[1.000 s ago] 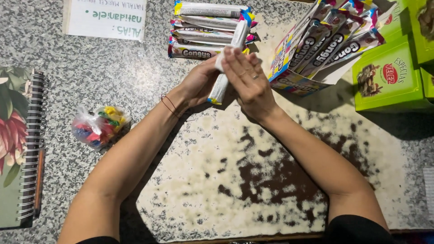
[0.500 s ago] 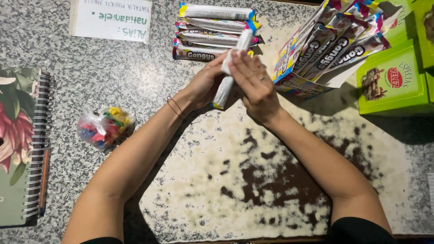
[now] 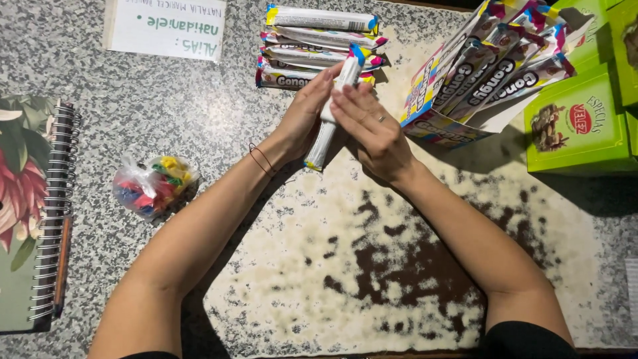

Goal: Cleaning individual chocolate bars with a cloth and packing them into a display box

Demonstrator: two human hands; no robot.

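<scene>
Left hand: your left hand (image 3: pixel 302 116) lies flat against the left side of the long white candy packet (image 3: pixel 332 113), fingers stretched out along it toward the stack.
Right hand: your right hand (image 3: pixel 372 129) presses the same packet from the other side, palm down, with a ring on one finger; between them your two palms pinch it.
Packet: it stands slanted just above the granite counter (image 3: pixel 166 100), its coloured top end poking out past your fingertips and its lower end showing below your palms. Whether that lower end touches the counter is hard to tell.
Stack: a pile of like packets (image 3: pixel 319 43) lies just beyond your fingertips, laid crosswise.
Box: an open display carton (image 3: pixel 458 100) of more packets leans just right of your right hand.
Green boxes: two green cartons (image 3: pixel 578 119) sit at the far right, beside the display carton.
Bag: a small clear bag of coloured bits (image 3: pixel 149 186) rests left of your left forearm.
Notebook: a spiral notebook with a flower cover (image 3: pixel 30 213) lies at the left edge.
Card: a white paper card (image 3: pixel 166 26) lies at the top left.
</scene>
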